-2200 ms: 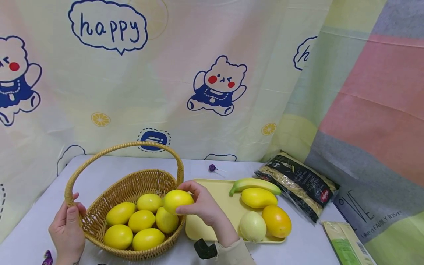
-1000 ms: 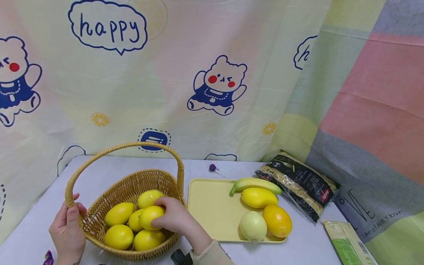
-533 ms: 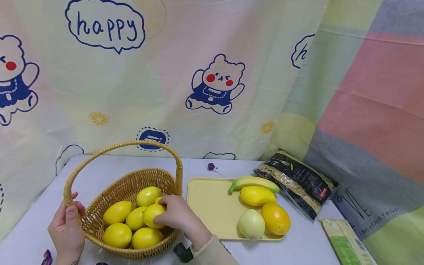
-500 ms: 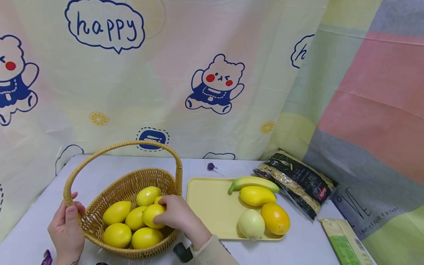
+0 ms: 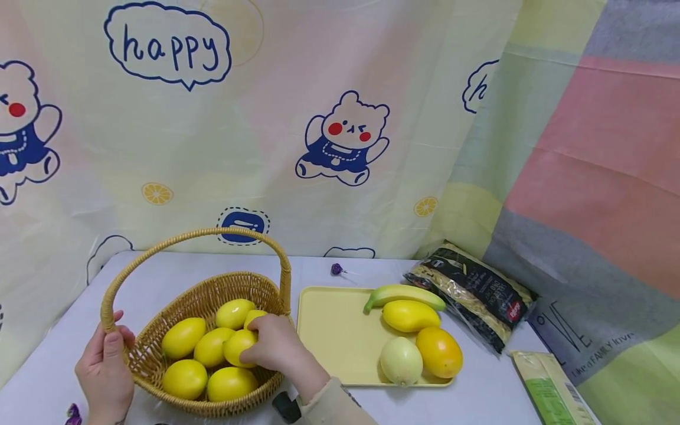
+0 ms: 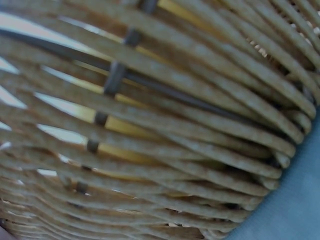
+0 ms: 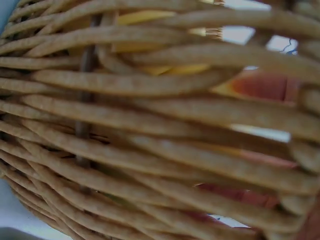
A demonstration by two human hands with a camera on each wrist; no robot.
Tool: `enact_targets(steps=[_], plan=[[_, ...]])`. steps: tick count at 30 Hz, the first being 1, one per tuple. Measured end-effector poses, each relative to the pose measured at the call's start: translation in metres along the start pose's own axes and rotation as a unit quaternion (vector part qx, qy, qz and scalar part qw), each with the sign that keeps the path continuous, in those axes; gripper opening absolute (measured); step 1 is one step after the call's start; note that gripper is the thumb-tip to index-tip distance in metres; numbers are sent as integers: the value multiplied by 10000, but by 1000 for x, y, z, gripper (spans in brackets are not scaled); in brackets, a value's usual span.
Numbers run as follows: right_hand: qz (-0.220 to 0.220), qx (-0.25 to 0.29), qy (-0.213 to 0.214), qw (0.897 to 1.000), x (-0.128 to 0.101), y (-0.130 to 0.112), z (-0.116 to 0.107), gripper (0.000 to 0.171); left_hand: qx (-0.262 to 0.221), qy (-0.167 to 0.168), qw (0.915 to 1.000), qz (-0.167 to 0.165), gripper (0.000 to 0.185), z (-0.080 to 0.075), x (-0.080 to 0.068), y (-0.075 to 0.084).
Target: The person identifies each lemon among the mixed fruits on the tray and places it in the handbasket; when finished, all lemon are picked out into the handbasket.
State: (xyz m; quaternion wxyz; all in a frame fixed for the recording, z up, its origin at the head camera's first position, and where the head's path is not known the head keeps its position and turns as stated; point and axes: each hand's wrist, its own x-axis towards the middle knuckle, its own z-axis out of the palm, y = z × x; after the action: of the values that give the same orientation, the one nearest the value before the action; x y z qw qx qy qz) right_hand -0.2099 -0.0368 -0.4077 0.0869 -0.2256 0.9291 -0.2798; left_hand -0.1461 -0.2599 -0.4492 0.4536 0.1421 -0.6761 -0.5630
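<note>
A brown wicker basket (image 5: 212,295) with a tall arched handle (image 5: 159,248) holds several yellow lemons (image 5: 184,337). At the left foot of that handle, my left hand (image 5: 106,369) grips it, thumb in front. My right hand (image 5: 281,348) reaches over the right rim and pinches a lemon (image 5: 241,348) among the others; its fingertips are partly hidden. Close up in the left wrist view is the basket's weave (image 6: 150,110), yellow showing through the gaps. Through the weave (image 7: 125,85) in the right wrist view, reddish parts of a hand (image 7: 265,85) appear.
Right of the basket lies a pale yellow tray (image 5: 334,342) bearing a banana (image 5: 406,294), a yellow mango (image 5: 410,316), a pale green round fruit (image 5: 401,361) and an orange fruit (image 5: 440,352). Beyond are a black-labelled bag (image 5: 473,295), a flat packet (image 5: 552,386) and a purple lollipop (image 5: 337,270).
My right hand has carried a lemon from above the right rim down and left into the basket. Over the last half second it has barely moved. My left hand stays on the handle.
</note>
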Motion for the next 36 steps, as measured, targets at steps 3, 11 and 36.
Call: enact_targets(steps=[3, 11, 36], plan=[[-63, -244, 35, 9997, 1, 0, 3, 32, -55, -19, 10000, 44, 30, -1, 0, 0], [-60, 2733, 85, 9619, -9, 14, -13, 46, -175, -62, 9997, 151, 29, 0, 0, -2], [864, 6049, 2579, 7484, -58, 20, 28, 75, 431, -632, 9247, -3730, 100, 1, -36, 24]])
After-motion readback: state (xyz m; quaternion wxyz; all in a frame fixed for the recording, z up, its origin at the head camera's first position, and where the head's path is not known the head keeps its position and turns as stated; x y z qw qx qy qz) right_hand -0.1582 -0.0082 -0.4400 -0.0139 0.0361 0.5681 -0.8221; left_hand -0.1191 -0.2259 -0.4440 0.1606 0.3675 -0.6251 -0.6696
